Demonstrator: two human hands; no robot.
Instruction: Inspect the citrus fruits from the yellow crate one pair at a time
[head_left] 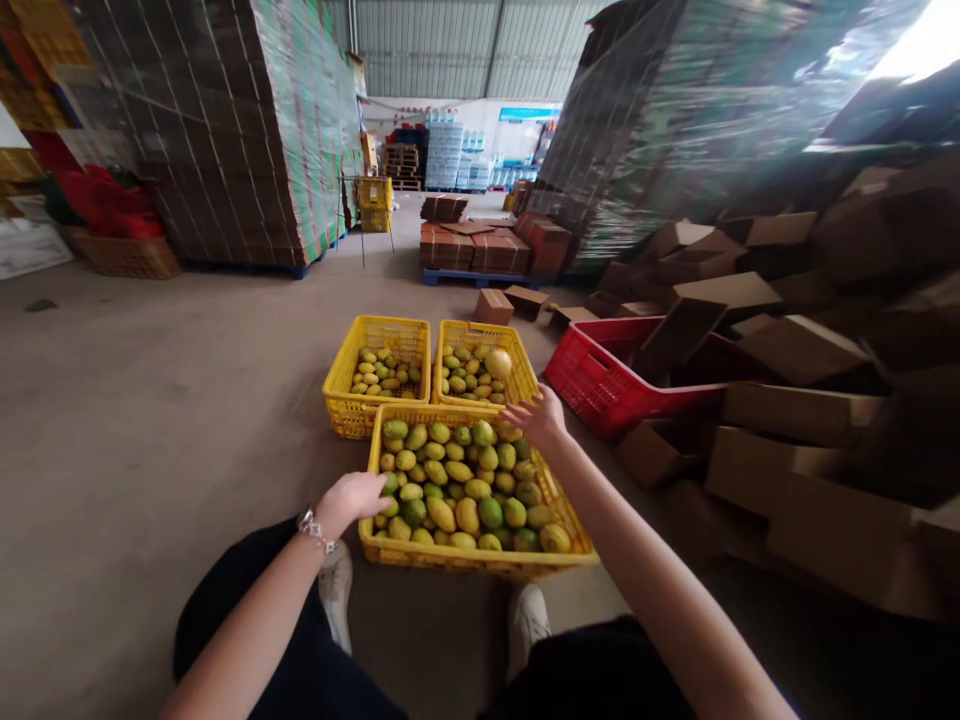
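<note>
A large yellow crate [480,568] stands in front of my feet, full of green and yellow lemons [466,515]. Over its left rim reaches my left hand [352,500], fingers stretched out beside a green lemon; whether they touch it is unclear. My right hand [536,415] is raised at the crate's far right corner, palm up, fingers spread and nothing in them. Beyond it, a pale yellow lemon [499,362], larger-looking than the others, appears in the air over the back right yellow crate [487,330]. The back left yellow crate [349,400] also holds lemons.
At the right lie a red crate [600,385] and a heap of cardboard boxes [795,430]. Flattened cartons [487,250] are stacked on a blue pallet ahead. Tall wrapped stacks [300,130] rise on both sides. Concrete floor [187,400] extends to the left.
</note>
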